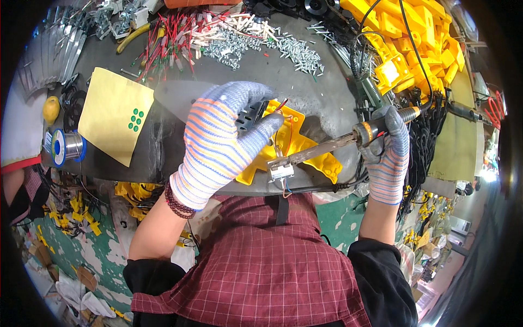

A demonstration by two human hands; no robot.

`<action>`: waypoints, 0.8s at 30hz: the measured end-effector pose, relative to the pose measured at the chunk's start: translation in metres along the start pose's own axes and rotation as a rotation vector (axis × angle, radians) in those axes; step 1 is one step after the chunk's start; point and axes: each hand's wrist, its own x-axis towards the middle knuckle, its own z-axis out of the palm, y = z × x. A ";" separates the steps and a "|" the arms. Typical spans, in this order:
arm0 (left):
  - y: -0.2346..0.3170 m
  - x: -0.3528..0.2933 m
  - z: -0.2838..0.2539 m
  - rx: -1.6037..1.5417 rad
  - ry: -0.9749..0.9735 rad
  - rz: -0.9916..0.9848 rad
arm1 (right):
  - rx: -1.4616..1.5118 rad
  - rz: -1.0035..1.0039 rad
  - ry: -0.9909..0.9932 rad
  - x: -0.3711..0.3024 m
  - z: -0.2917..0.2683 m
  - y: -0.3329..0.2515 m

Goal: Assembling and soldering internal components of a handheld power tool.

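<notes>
Right fingers (396, 126) round soldering iron (362, 132), left fingers (266, 128), hold unclear, slotted part (248, 116) half hidden

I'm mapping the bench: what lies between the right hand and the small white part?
In the head view, the soldering iron's shaft crosses there, over a yellow shell.

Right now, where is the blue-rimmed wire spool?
In the head view, the blue-rimmed wire spool sits at the left, beside the yellow sheet with green dots.
</notes>
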 end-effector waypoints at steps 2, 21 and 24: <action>-0.006 0.001 0.007 -0.080 -0.042 -0.065 | 0.008 -0.011 -0.018 0.000 -0.001 0.001; -0.016 -0.026 0.005 0.070 -0.105 0.228 | 0.052 -0.014 -0.044 0.001 -0.007 0.005; -0.016 -0.026 0.005 0.057 -0.107 0.225 | 0.052 -0.028 -0.019 0.007 -0.012 0.010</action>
